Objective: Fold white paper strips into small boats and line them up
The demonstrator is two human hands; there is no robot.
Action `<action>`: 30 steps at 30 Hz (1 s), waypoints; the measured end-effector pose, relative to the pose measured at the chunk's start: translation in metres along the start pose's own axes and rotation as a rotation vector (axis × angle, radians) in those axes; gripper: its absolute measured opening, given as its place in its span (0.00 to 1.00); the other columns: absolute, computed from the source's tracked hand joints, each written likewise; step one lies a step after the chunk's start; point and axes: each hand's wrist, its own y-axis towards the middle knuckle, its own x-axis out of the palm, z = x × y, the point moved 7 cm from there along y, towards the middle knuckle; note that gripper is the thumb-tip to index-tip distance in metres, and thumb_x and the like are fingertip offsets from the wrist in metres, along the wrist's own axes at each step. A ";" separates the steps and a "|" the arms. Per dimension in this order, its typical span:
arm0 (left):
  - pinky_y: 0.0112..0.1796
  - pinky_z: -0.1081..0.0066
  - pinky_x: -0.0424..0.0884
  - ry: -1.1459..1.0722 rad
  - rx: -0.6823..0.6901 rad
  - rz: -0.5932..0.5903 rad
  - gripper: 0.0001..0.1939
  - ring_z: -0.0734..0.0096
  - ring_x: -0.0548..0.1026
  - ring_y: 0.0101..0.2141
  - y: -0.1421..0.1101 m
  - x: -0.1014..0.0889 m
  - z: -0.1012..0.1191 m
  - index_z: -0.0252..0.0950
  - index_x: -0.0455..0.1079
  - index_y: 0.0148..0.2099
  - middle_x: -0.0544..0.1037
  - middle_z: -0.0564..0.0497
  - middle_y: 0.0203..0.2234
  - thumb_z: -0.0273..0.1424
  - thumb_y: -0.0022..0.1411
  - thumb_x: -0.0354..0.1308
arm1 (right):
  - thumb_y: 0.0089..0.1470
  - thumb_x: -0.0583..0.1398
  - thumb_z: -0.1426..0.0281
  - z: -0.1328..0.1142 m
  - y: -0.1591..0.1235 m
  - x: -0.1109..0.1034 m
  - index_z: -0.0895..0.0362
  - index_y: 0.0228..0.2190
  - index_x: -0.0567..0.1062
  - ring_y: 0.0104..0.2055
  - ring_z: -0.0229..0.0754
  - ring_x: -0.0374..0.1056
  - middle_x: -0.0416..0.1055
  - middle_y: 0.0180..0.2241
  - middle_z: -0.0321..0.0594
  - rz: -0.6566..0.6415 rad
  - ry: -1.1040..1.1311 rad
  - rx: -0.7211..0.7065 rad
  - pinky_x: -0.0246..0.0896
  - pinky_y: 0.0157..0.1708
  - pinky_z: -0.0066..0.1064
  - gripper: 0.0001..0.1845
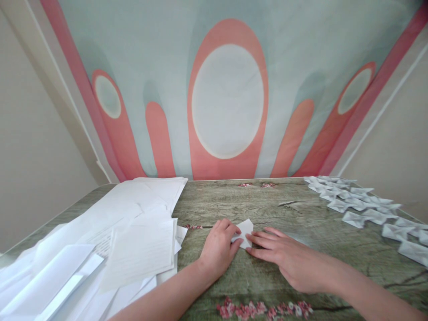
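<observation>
While five coral shapes (158, 138) mark the wall (230, 10) behind the wood-grain worktop (217, 196), uncountably overlapped papers (140, 249) lie along its left edge. Midway toward the right edge, the bent left hand (219, 247) pinches one folded paper (248, 226); the right hand (279, 249) touches it, fingers extended, ungripping. Folded pieces (354, 218), overlapping, line the right edge.

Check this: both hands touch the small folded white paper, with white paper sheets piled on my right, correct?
No, the head view shows the piled white paper sheets on your left. Your left hand and right hand do touch the small folded white paper.
</observation>
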 end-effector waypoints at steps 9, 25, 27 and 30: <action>0.43 0.64 0.62 -0.017 0.004 0.000 0.08 0.63 0.65 0.40 0.001 0.000 -0.002 0.38 0.67 0.40 0.69 0.50 0.36 0.27 0.56 0.57 | 0.36 0.51 0.84 -0.003 0.001 -0.001 0.49 0.57 0.56 0.61 0.44 0.47 0.47 0.62 0.39 -0.004 -0.015 0.009 0.34 0.59 0.47 0.45; 0.44 0.63 0.62 -0.024 0.002 -0.016 0.08 0.63 0.66 0.41 0.003 0.002 -0.004 0.38 0.67 0.39 0.69 0.49 0.37 0.28 0.55 0.58 | 0.37 0.52 0.84 -0.002 0.002 0.002 0.50 0.57 0.56 0.60 0.46 0.48 0.48 0.61 0.39 0.036 -0.027 0.017 0.34 0.59 0.45 0.44; 0.43 0.64 0.62 -0.018 0.000 -0.016 0.08 0.63 0.66 0.40 0.004 0.001 -0.003 0.37 0.67 0.40 0.69 0.50 0.37 0.28 0.55 0.58 | 0.37 0.52 0.83 -0.003 0.003 0.003 0.51 0.57 0.56 0.60 0.46 0.48 0.49 0.61 0.39 0.041 -0.026 0.017 0.34 0.59 0.45 0.44; 0.43 0.64 0.62 -0.006 0.003 -0.016 0.08 0.63 0.66 0.40 0.004 0.001 -0.003 0.38 0.67 0.40 0.69 0.50 0.36 0.28 0.55 0.58 | 0.37 0.52 0.83 -0.003 0.003 0.003 0.51 0.57 0.58 0.60 0.47 0.48 0.50 0.61 0.40 0.049 -0.032 0.026 0.35 0.59 0.45 0.43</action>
